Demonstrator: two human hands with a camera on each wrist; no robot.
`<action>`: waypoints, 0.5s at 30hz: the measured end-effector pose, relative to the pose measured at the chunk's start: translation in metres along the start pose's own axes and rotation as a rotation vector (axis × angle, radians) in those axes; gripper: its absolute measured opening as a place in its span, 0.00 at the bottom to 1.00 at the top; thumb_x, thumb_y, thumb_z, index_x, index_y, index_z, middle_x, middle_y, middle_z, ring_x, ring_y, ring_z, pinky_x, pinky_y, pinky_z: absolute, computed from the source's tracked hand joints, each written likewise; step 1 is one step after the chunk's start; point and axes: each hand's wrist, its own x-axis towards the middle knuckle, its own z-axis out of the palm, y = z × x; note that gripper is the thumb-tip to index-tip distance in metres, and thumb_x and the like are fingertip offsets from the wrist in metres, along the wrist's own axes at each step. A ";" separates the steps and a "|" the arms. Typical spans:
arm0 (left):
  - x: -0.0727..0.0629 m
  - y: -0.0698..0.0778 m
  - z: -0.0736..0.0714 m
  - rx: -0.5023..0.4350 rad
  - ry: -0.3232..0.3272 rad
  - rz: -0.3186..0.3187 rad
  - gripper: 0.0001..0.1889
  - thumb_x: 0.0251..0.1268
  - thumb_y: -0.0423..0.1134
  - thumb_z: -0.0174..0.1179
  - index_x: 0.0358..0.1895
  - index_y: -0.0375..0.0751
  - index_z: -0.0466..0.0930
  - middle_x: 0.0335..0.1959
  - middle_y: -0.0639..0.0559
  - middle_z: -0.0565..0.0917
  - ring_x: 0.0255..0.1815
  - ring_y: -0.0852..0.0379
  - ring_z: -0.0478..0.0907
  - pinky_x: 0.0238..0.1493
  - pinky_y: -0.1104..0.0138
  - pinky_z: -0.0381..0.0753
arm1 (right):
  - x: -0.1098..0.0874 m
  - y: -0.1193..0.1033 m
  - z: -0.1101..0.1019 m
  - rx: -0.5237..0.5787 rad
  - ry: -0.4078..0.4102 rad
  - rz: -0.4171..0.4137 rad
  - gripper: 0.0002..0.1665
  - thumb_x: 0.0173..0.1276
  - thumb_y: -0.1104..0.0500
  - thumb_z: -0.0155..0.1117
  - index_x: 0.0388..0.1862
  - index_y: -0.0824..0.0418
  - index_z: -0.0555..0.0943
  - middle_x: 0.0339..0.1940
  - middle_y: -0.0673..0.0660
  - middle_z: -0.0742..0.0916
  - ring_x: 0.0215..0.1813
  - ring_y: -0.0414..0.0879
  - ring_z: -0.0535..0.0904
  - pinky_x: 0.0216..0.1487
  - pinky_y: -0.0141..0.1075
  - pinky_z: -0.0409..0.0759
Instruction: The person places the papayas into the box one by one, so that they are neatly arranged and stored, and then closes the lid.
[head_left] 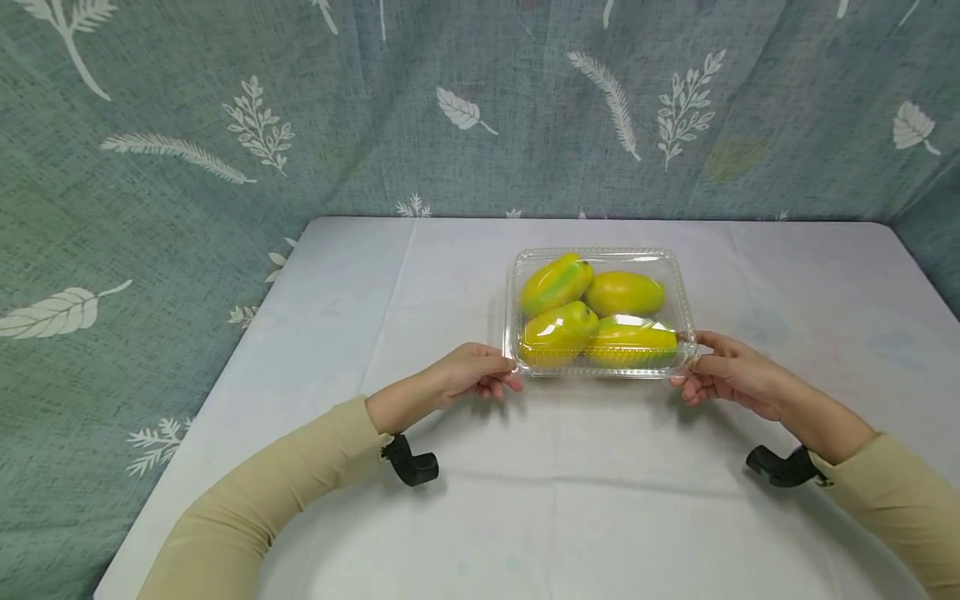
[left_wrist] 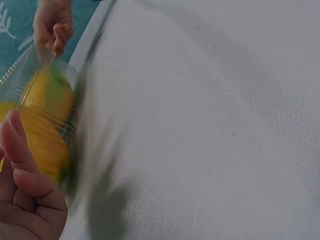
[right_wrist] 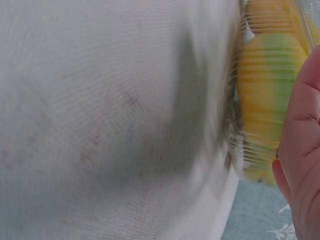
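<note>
A clear plastic clamshell box [head_left: 600, 374] with its lid down holds several yellow-green mangoes [head_left: 625, 294]. The left hand [head_left: 477, 372] pinches the box's near left corner between thumb and fingers. At the near right corner, the right hand [head_left: 731, 377] grips the rim, thumb on top and fingers underneath. In the left wrist view, the left hand's curled fingers [left_wrist: 31, 192] are beside the box, with mangoes [left_wrist: 47, 140] blurred behind the plastic. The right wrist view has the right hand [right_wrist: 302, 145] against the ribbed side of the box [right_wrist: 270, 90].
A white cloth [head_left: 480, 517] covers the table, with shallow creases. Blue-green leaf-print fabric [head_left: 480, 108] hangs behind the table and down its left side. A black strap mount [head_left: 411, 462] sits at the left wrist, another mount [head_left: 783, 467] at the right.
</note>
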 end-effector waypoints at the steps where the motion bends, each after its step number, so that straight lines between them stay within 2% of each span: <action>1: 0.000 0.000 0.000 0.004 0.002 0.002 0.11 0.65 0.37 0.51 0.23 0.40 0.74 0.23 0.55 0.84 0.16 0.65 0.72 0.22 0.75 0.66 | 0.000 0.000 0.000 -0.002 0.004 0.000 0.37 0.71 0.65 0.40 0.67 0.75 0.33 0.32 0.53 0.85 0.30 0.42 0.80 0.40 0.34 0.80; 15: 0.000 0.000 0.002 0.027 0.029 0.020 0.11 0.64 0.34 0.50 0.22 0.40 0.73 0.20 0.56 0.82 0.15 0.66 0.70 0.22 0.75 0.66 | -0.001 -0.003 0.002 -0.010 0.017 0.006 0.40 0.73 0.63 0.40 0.69 0.73 0.29 0.32 0.51 0.85 0.30 0.41 0.81 0.42 0.33 0.80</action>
